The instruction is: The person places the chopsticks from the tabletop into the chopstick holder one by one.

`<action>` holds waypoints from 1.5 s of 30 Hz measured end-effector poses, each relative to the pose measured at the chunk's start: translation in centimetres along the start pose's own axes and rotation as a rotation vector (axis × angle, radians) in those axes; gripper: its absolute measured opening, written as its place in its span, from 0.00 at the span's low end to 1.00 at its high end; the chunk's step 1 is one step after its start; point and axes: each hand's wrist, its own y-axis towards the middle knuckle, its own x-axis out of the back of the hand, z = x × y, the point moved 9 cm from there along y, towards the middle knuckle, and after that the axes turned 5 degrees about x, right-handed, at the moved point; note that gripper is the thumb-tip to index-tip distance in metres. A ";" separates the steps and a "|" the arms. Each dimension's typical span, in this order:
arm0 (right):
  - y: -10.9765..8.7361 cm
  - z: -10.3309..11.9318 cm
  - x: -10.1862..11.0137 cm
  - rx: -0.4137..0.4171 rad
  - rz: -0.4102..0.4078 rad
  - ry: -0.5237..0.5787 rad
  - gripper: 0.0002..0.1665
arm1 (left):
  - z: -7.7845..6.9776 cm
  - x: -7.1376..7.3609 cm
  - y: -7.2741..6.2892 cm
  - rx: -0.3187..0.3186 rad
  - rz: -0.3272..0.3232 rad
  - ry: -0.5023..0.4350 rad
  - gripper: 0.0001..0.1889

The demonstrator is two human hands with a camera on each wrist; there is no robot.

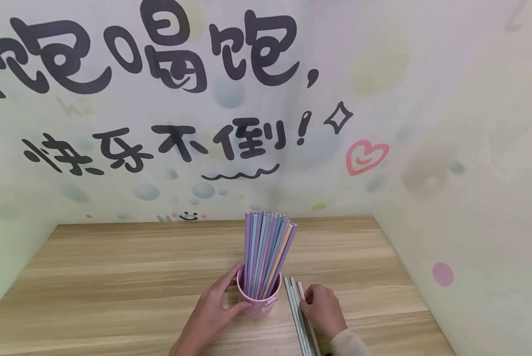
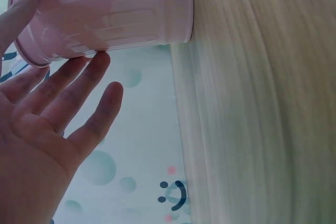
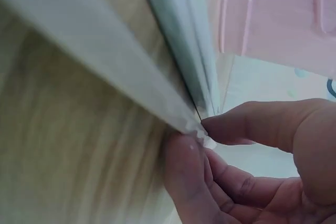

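A pink cup (image 1: pixel 259 309) with a small handle stands on the table, filled with long, slim pastel sticks (image 1: pixel 268 252) in purple, blue, pink and yellow. My left hand (image 1: pixel 212 309) holds the cup from the left, thumb in front near the rim and fingers behind; the fingertips (image 2: pixel 102 59) touch its wall. To the right of the cup, a few pale sticks (image 1: pixel 294 311) lie side by side. My right hand (image 1: pixel 324 309) pinches the whitish stick (image 3: pixel 121 56) at the right of these between thumb and index finger, near its far end.
The wood-grain table (image 1: pixel 114 287) meets a back wall (image 1: pixel 181 109) with dark lettering and a pink heart. A side wall (image 1: pixel 470 173) rises along the table's right edge, and another pale wall (image 1: pixel 8 237) stands at the left.
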 end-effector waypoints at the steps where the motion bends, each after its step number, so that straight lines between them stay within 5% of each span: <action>1: 0.0 -0.2 0.1 -0.006 0.004 0.014 0.05 | 0.0 0.0 0.0 0.000 0.001 0.000 0.48; 12: -0.5 -2.9 2.4 -0.137 -0.024 0.326 0.04 | 0.0 0.0 -0.1 -0.014 0.000 0.003 0.47; 18: 0.6 -1.3 6.0 -0.173 -0.093 0.552 0.11 | -0.1 0.1 0.0 -0.029 -0.020 0.014 0.48; 32: 3.0 6.8 14.9 0.051 -0.467 0.896 0.07 | 0.0 0.1 -0.1 -0.021 -0.012 0.012 0.49; 37: 3.1 8.9 15.2 0.130 -0.541 0.945 0.06 | 0.0 0.2 -0.2 -0.013 -0.008 0.010 0.49; 45: 3.2 11.2 12.4 0.280 -0.508 0.815 0.05 | -0.1 0.2 -0.1 -0.035 -0.019 0.011 0.49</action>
